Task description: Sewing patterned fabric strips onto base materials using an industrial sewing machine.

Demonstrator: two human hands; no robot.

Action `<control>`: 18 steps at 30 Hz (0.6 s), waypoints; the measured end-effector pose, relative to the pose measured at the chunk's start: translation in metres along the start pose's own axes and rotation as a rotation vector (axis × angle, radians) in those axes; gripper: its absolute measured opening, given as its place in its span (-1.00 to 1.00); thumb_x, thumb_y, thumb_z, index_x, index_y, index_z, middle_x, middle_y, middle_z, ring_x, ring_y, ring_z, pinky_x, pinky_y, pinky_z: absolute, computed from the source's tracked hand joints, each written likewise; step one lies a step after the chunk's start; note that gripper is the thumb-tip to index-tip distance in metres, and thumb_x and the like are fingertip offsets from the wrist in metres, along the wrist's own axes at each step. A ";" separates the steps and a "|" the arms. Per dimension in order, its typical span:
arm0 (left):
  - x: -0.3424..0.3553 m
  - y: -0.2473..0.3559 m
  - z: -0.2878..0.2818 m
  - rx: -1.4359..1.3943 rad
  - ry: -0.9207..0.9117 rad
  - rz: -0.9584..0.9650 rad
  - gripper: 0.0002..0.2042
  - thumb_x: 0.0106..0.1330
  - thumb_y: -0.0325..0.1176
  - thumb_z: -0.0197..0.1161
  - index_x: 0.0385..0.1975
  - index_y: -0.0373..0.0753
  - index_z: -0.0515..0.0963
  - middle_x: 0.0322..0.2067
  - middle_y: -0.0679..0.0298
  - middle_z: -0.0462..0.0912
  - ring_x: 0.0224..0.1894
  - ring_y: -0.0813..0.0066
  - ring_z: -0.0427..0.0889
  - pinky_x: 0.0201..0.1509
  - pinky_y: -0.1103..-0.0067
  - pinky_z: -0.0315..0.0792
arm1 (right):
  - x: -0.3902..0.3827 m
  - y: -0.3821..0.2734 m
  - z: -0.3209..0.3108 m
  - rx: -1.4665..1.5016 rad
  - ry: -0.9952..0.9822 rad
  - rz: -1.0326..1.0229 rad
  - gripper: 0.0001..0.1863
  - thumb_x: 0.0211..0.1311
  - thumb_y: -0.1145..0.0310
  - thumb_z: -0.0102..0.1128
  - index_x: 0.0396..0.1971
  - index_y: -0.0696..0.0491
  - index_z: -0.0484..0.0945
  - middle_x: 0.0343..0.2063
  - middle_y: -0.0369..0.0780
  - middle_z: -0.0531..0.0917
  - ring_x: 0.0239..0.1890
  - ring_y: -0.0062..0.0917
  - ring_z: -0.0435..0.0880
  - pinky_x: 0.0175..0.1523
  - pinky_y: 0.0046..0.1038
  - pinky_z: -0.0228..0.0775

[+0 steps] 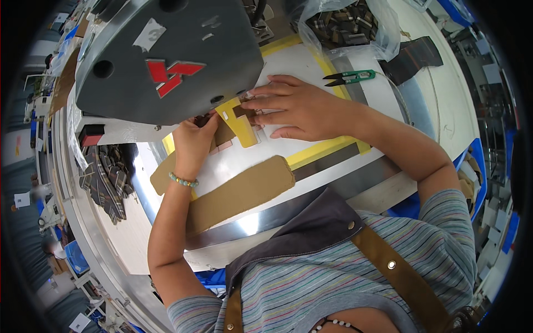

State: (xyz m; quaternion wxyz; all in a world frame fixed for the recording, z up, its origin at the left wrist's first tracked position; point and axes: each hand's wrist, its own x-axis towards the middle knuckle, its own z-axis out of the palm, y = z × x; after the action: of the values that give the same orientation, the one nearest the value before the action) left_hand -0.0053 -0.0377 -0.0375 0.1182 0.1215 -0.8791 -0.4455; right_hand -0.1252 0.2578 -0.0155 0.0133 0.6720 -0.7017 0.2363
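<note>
Under the edge of the large grey sewing machine head (216, 72), both hands work on a white work surface. My left hand (194, 144) is closed, thumb and fingers pressed together at a small dark piece that the machine partly hides. My right hand (305, 108) lies with fingers stretched out and spread. Its fingertips reach the edge of a yellow notched plate (244, 132) and a bit of brown material beside it. That plate lies between the two hands. Below them rests a long brown board with rounded corners (250, 186).
Green-handled thread snips (361, 76) lie beyond my right hand. A clear plastic bag (388, 36) of plaid fabric pieces stands at the back, beside a dark cloth strip (413, 58). More plaid pieces (108, 180) lie at the left. Yellow tape (322, 150) borders the work surface.
</note>
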 end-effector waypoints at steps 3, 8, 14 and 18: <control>-0.002 0.039 -0.009 0.222 -0.088 -0.116 -0.73 0.38 -0.26 0.55 -0.12 -0.35 0.78 -0.34 0.09 0.85 -0.35 0.46 0.78 -0.19 0.52 0.59 | -0.005 0.003 0.002 -0.010 -0.022 0.028 -0.55 0.48 0.06 0.32 0.24 -0.06 0.72 0.55 -0.29 0.46 0.61 -0.32 0.32 0.70 0.01 0.07; -0.014 -0.007 -0.061 0.616 0.012 0.343 -0.74 0.37 -0.35 0.56 -0.01 -0.29 0.77 -0.39 0.21 0.79 -0.54 0.35 0.67 -0.34 0.46 0.52 | 0.001 -0.001 0.000 -0.017 -0.010 0.030 -0.56 0.46 0.09 0.34 0.24 -0.09 0.73 0.55 -0.31 0.46 0.58 -0.28 0.35 0.67 -0.01 0.13; -0.053 0.017 -0.066 0.728 0.053 0.491 -0.56 0.33 -0.53 0.45 0.23 -0.18 0.70 0.28 0.17 0.70 0.29 0.04 0.65 0.32 0.27 0.54 | -0.004 0.000 0.001 -0.080 0.000 0.043 -0.57 0.53 0.03 0.28 0.26 -0.15 0.73 0.50 -0.35 0.53 0.57 -0.36 0.38 0.66 -0.04 0.13; -0.078 0.051 -0.040 0.652 -0.149 0.428 -0.36 0.32 -0.46 0.47 0.45 -0.18 0.55 0.54 0.15 0.45 0.64 0.03 0.30 0.58 0.21 0.38 | 0.000 -0.002 -0.001 -0.099 -0.014 0.021 -0.58 0.52 0.03 0.28 0.25 -0.15 0.73 0.51 -0.33 0.51 0.58 -0.35 0.37 0.66 -0.05 0.13</control>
State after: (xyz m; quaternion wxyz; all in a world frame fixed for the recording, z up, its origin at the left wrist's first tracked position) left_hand 0.0753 -0.0140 0.0196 0.0995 -0.0660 -0.9861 -0.1158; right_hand -0.1240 0.2587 -0.0139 0.0389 0.6649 -0.7196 0.1967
